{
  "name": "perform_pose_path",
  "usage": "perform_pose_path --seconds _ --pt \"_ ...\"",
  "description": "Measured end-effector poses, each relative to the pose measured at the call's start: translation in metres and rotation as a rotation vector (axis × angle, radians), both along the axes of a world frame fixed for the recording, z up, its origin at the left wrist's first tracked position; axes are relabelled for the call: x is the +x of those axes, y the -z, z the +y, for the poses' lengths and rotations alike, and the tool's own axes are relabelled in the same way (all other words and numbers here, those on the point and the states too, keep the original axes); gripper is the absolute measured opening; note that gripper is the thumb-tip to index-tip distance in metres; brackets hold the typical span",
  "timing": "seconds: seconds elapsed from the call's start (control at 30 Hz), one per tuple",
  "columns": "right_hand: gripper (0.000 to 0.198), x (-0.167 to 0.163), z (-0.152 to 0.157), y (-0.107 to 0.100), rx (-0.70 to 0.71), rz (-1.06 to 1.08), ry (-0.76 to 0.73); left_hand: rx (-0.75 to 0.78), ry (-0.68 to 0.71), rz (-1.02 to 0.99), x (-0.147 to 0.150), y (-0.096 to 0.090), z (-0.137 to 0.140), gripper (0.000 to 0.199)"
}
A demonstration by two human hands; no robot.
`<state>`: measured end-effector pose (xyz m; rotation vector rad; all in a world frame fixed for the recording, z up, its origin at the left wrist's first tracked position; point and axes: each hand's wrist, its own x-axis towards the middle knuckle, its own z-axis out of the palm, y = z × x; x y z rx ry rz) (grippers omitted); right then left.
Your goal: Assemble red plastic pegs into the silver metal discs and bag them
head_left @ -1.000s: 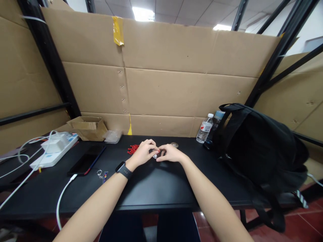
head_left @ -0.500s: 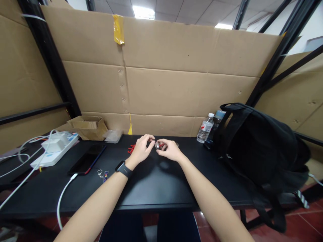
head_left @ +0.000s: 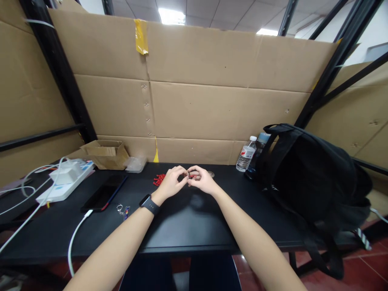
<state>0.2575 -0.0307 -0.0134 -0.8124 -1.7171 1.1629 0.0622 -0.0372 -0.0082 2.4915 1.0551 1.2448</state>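
Observation:
My right hand (head_left: 203,180) is closed in a pinch on a small round shiny thing (head_left: 188,175), seen nearly edge-on and mostly covered by fingers. Something red (head_left: 194,176) shows inside the curl of the same hand. The thumb and fingers of my left hand (head_left: 173,181) close on the round thing's left side, so the two hands meet fingertip to fingertip above the black table (head_left: 194,226). A heap of small red pieces (head_left: 159,179) lies just left of my left hand. Partly behind my right hand is a pale, flat round object (head_left: 211,174).
To the left are a phone (head_left: 106,193) on a white cable, a power strip (head_left: 65,186), a keyring (head_left: 120,209), a cardboard box (head_left: 110,155) and a clear plastic packet (head_left: 135,164). A water bottle (head_left: 246,155) and a black backpack (head_left: 315,182) stand right. Cardboard (head_left: 194,109) walls the back.
My left hand has moved right and its fingers have closed onto the round thing in my right hand. That thing has turned nearly edge-on. More of the red heap shows.

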Motion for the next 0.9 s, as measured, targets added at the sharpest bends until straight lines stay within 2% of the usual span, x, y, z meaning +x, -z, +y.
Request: perform_pose_path --seconds 0.2,0.37,0.57,0.7,0.8,0.9 --pt "0.038 0.001 0.001 0.002 0.081 -0.035 0.092 -0.023 -0.044 0.062 -0.003 0.001 0.005 0.011" --pt "0.034 0.007 0.005 0.001 0.205 -0.151 0.218 0.008 -0.156 0.138 -0.011 0.000 0.011 0.015" --pt "0.038 0.045 0.027 0.002 0.350 -0.469 0.510 -0.021 -0.353 0.250 -0.044 0.001 0.029 0.022" --pt "0.047 0.080 0.044 0.008 0.309 -0.656 0.613 -0.158 -0.438 0.423 -0.072 0.006 0.042 0.028" --pt "0.050 0.095 0.049 0.013 0.248 -0.734 0.593 -0.221 -0.479 0.496 -0.084 0.010 0.047 0.031" --pt "0.052 0.099 0.051 0.017 0.233 -0.764 0.548 -0.215 -0.511 0.508 -0.089 0.012 0.049 0.031"
